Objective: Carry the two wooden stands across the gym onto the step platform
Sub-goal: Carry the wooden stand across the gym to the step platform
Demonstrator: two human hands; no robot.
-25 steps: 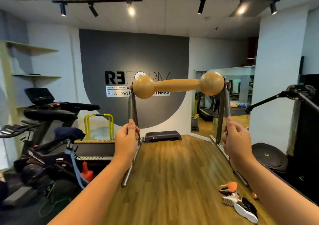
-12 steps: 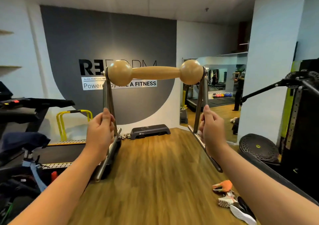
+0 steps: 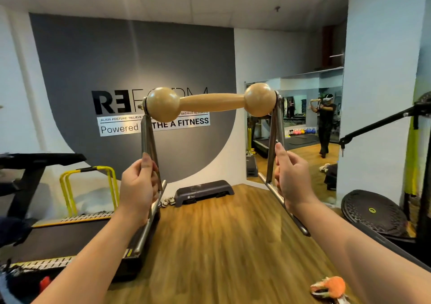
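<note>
At chest height: wooden stand (image 3: 211, 102) is held aloft by its metal legs, well short of the step platform (image 3: 203, 191).
Left hand (image 3: 137, 191): fingers are closed around the left leg.
Right hand (image 3: 291, 180): fingers are closed around the right leg.
Wall sign (image 3: 154, 115): "RE", "Powered", "THE A FITNESS" can be read; the middle is hidden by the stand.
Surroundings: treadmill (image 3: 39, 161), yellow rails (image 3: 67, 187), mirror (image 3: 303, 126), orange shoe (image 3: 328, 286) on the wooden floor (image 3: 221, 245).

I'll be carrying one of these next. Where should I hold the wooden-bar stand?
Hold the two metal side frames, left hand on the left upright, right hand on the right upright, from the near side. The wooden bar ends in smooth round balls, probably slippery.
</note>
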